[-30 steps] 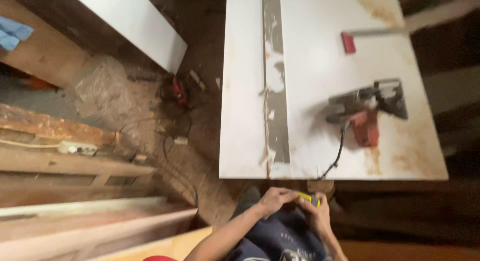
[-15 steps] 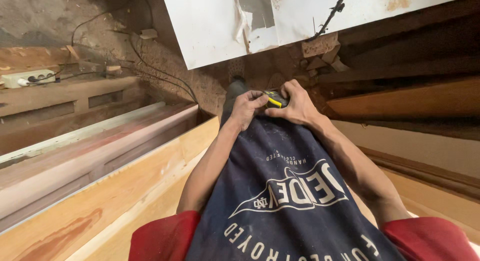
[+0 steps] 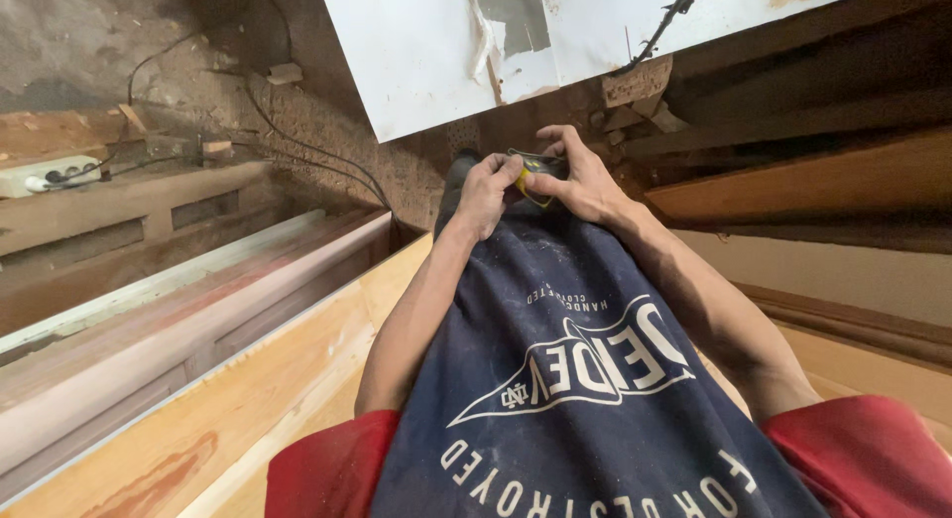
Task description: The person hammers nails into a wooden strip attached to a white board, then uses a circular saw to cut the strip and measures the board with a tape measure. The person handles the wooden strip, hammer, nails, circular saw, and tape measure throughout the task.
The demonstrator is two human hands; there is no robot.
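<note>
Both my hands meet in front of my waist, over my dark blue shirt (image 3: 585,379). My left hand (image 3: 488,189) and my right hand (image 3: 578,176) together grip a small yellow and black tool (image 3: 531,169), likely a tape measure; most of it is hidden by my fingers. Just above the hands is the near edge of a white board (image 3: 416,52) with a grey strip and torn edge tape.
Long wooden planks and mouldings (image 3: 178,310) run along my left side. A dark cable (image 3: 297,141) trails over the dusty floor to a white socket strip (image 3: 45,174). Brown timber beams (image 3: 793,181) lie on the right. A black cord (image 3: 664,22) hangs off the board.
The view tipped down from the white board and its red power tool to my body. My hands stayed together on the small yellow tool and rose slightly in the picture.
</note>
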